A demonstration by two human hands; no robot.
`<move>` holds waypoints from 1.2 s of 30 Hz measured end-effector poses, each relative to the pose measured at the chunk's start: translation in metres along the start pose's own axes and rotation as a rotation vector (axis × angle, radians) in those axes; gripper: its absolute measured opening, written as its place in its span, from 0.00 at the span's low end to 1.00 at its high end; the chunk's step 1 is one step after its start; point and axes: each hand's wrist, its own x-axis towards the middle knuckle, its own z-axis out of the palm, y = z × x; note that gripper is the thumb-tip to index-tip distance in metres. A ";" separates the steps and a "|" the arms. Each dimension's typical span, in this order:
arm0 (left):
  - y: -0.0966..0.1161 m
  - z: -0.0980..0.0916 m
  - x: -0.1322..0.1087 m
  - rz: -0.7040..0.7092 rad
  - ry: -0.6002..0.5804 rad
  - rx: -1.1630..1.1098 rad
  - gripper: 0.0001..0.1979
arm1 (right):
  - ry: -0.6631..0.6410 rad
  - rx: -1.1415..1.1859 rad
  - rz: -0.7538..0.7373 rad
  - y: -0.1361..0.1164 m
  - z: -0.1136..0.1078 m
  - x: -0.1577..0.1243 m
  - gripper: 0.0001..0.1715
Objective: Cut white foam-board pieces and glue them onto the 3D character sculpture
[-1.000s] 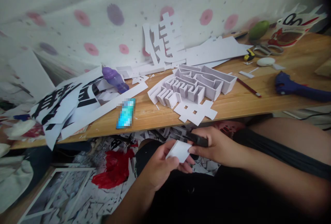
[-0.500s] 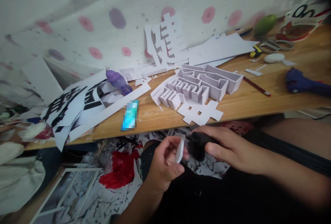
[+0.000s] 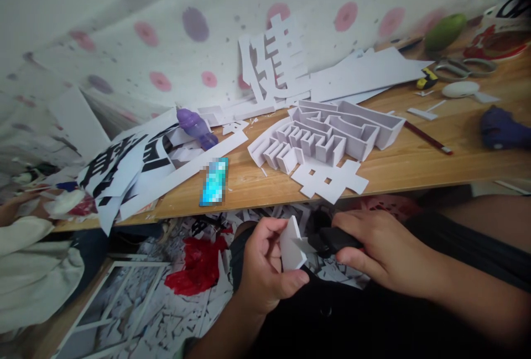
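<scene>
Over my lap, my left hand [image 3: 267, 270] pinches a small piece of white foam board [image 3: 293, 245] between thumb and fingers, tilted so its edge shows. My right hand [image 3: 373, 245] is wrapped round a black utility knife [image 3: 338, 239]. The knife's grey blade meets the edge of the board piece. On the table just beyond my hands stands a built-up white letter [image 3: 327, 132] with upright walls. Part of its flat white base [image 3: 329, 179] sticks out towards me.
The wooden table [image 3: 249, 196] holds a phone [image 3: 214, 182], a purple bottle [image 3: 197, 128], printed sheets [image 3: 120, 165], a pencil [image 3: 429, 138], scissors [image 3: 464, 67] and a blue glue gun [image 3: 504, 128]. A cut-out character [image 3: 274, 63] leans at the back. Another person's sleeve [image 3: 37, 276] is at left; scraps cover the floor.
The board piece has turned so its broad face shows, and the knife blade now touches its edge. My view has shifted slightly left. Another person's arm shows more at the left edge.
</scene>
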 end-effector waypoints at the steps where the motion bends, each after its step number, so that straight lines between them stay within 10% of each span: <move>1: 0.000 0.000 0.000 0.002 -0.002 0.004 0.28 | 0.003 -0.002 0.000 0.000 0.000 0.000 0.32; 20: -0.001 -0.013 -0.015 0.016 0.039 0.228 0.31 | -0.048 0.065 0.181 0.009 0.021 0.015 0.28; 36: 0.004 -0.014 -0.023 -0.003 0.015 0.111 0.27 | 0.007 0.148 -0.104 -0.008 0.029 0.010 0.33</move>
